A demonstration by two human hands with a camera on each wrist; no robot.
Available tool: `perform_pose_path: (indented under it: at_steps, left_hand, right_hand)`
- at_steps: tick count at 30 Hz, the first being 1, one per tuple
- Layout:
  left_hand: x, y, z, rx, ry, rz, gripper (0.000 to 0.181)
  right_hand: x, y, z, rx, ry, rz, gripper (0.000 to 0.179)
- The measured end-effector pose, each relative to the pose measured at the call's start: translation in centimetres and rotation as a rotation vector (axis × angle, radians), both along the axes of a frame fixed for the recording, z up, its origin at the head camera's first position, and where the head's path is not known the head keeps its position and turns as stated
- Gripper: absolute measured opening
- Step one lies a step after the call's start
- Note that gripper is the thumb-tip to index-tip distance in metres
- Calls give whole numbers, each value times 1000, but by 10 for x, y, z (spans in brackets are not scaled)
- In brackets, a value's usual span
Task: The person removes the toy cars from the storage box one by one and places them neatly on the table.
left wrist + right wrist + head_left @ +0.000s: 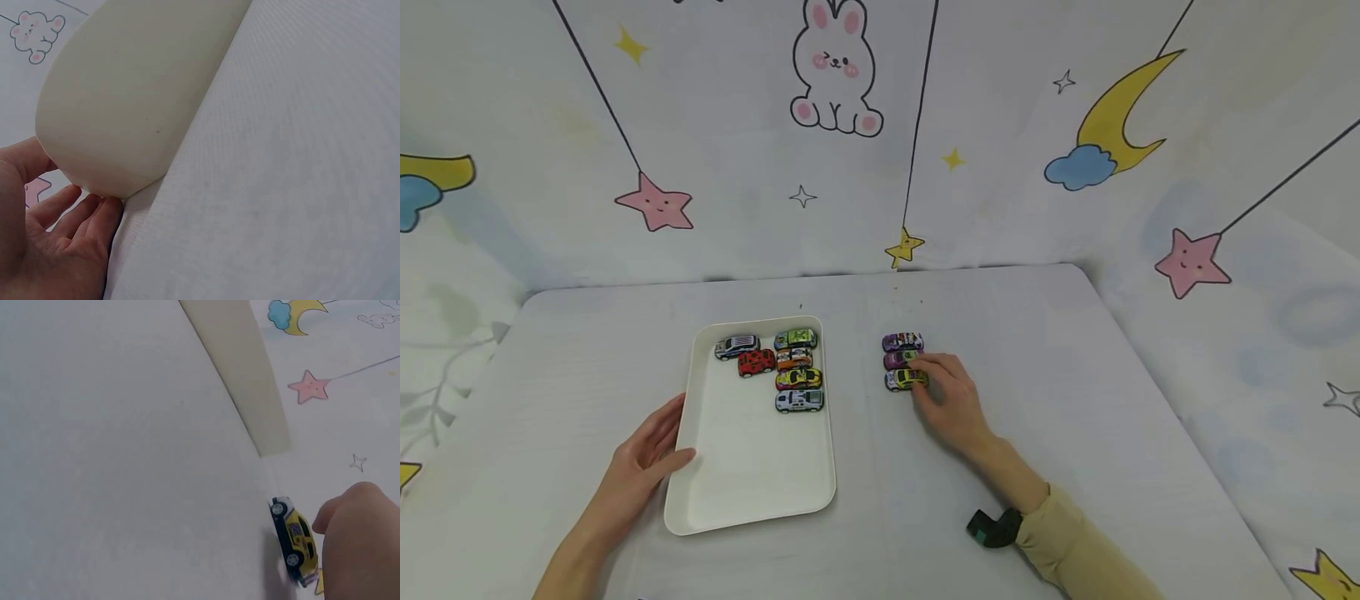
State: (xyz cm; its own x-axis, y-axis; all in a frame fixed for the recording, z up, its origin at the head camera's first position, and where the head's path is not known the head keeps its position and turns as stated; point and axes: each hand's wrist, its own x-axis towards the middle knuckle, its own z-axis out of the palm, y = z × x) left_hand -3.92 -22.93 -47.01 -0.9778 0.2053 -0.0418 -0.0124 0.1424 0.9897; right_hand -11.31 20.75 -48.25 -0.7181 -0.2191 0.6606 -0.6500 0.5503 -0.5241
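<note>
My left hand holds the left rim of a white tray, thumb over the edge and fingers outside it. In the left wrist view those fingers touch the tray's outer wall. My right hand hovers at a short column of toy cars to the tray's right. Thumb and forefinger stand around the right end of a yellow toy car; the right wrist view shows a small gap between thumb and car. Beyond it are a purple toy car, partly hidden by the forefinger, and another purple car.
Inside the tray, a silver pickup, a yellow-red car, an orange-white car and a green car line the right wall. A red car and a blue-white car sit left of them. A patterned cloth backdrop surrounds the table.
</note>
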Motion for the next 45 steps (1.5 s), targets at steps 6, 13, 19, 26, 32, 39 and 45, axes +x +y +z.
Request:
perform_pose_path:
  at_steps: [6, 13, 19, 26, 32, 39, 45]
  left_hand:
    - [0, 0, 0, 3, -4, 2, 71]
    - [-1, 1, -3, -6, -16, 12, 72]
    - [-2, 1, -5, 5, -3, 5, 71]
    - [-4, 0, -3, 17, 16, -1, 70]
    - [-4, 1, -3, 18, 11, -2, 71]
    - [-3, -1, -3, 3, 12, 0, 70]
    - [-1, -2, -5, 3, 14, 4, 71]
  right_hand:
    - [4, -23, 10, -36, 26, 43, 31]
    - [7, -50, 27, 105, -83, 152, 26]
    - [9, -72, 42, 211, -185, 259, 29]
    - [12, -95, 52, 288, -184, 346, 33]
    - [11, -109, 51, 397, -198, 356, 32]
    - [7, -121, 46, 506, -227, 316, 33]
    - [5, -128, 46, 588, -211, 301, 31]
